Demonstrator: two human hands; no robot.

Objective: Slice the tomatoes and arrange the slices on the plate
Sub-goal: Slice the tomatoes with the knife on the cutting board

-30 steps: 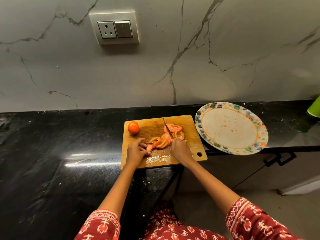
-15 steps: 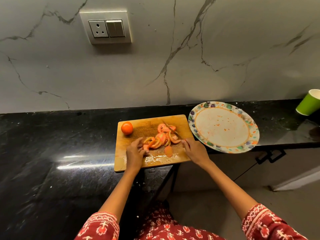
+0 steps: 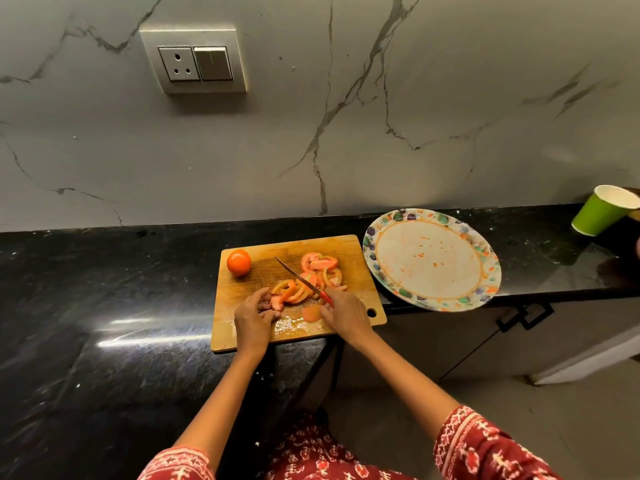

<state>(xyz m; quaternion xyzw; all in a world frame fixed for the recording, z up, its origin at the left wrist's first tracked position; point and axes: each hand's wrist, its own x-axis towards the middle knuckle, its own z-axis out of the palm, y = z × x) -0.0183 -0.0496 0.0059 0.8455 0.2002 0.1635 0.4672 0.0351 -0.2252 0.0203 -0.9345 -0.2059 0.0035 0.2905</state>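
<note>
Countertop of black stone runs under everything we see, and the wooden cutting board is our landmark. On the board's far left corner sits a whole tomato. At its near left our left hand curls its fingers on a small tomato piece. At the board's middle lie the tomato slices, overlapping. Just nearer, our right hand grips the red handle of the knife, blade angled across the slices. Right of the board, the flower-rimmed plate holds only juice smears. Further right stands a green paper cup; we cannot see its contents.
</note>
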